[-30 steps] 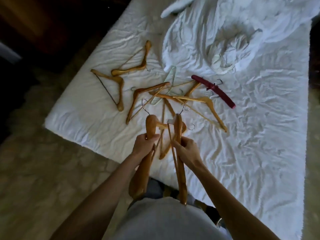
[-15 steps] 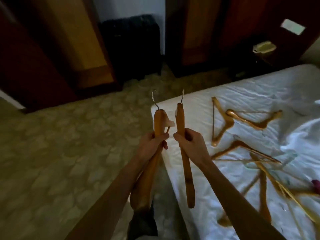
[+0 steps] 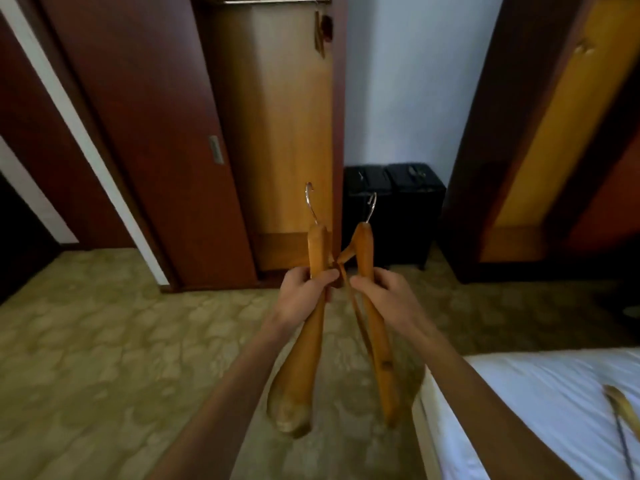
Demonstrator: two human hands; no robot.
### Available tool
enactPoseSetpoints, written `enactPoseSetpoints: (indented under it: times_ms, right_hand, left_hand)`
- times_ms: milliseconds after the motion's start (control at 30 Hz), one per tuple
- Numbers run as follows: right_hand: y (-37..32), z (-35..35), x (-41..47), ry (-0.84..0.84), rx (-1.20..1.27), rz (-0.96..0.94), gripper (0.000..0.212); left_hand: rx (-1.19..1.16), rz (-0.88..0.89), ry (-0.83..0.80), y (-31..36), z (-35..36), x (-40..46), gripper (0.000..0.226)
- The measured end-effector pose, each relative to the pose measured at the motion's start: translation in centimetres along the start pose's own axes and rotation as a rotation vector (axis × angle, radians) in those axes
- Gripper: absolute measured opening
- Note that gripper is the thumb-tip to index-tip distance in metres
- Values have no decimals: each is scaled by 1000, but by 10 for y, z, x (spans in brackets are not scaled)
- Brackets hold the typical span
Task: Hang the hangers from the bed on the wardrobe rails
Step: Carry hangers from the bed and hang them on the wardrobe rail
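1. The left hand has its fingers curled tight round a wooden hanger, the thumb crossing over the front of the wood.
2. The right hand grips a second wooden hanger the same way, fingers wrapped round the wood.
3. The two hands sit close together, nearly touching, at chest height in front of the person.
4. The left hanger is seen edge-on. Its metal hook points up, and its broad rounded shoulder end hangs low, below the wrist.
5. The right hanger also has its hook up. Its lower arm runs down past the forearm, and a thin bar of it slants between the two hands.
6. The tops of the two hangers lean apart, with the hooks well separated.
7. Both bare forearms reach in from the bottom edge.
8. Beyond the hooks stands an open wardrobe with a light wood interior and a dark red sliding door to its left.
9. A metal rail runs across the top of the wardrobe. Something hangs at its right end; it is too small to make out.
10. Two black bins stand against the pale wall beside the wardrobe.
11. The floor is patterned beige carpet.
12. A corner of the bed, in white sheeting, shows at lower right, with another hanger lying on it at the edge of view.
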State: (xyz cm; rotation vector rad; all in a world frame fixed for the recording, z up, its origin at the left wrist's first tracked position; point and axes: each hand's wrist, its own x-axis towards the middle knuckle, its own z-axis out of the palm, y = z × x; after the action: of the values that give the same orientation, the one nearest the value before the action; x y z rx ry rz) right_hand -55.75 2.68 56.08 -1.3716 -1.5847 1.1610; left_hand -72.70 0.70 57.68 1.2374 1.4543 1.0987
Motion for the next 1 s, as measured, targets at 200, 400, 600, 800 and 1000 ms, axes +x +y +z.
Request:
enactPoseSetpoints:
  times_ms: [200, 400, 600, 800, 1000]
  right_hand:
    - [-49, 58, 146, -34, -6, -80, 31]
    - [-88, 98, 311, -81, 10, -174, 29]
    - [-148, 126, 470, -69, 12, -226, 48]
    - [-198, 162, 603, -18, -58, -265, 55]
    - [-242, 202, 732, 101, -76, -276, 47]
  left_hand:
    - [-81, 15, 49, 20, -79, 131, 32]
    - [-78, 51, 65, 37, -153, 299, 30]
    - [-61, 80, 114, 70, -216, 451, 30]
    - [-66, 124, 120, 93, -278, 574, 33]
    - [-30, 216, 74, 123, -348, 703, 34]
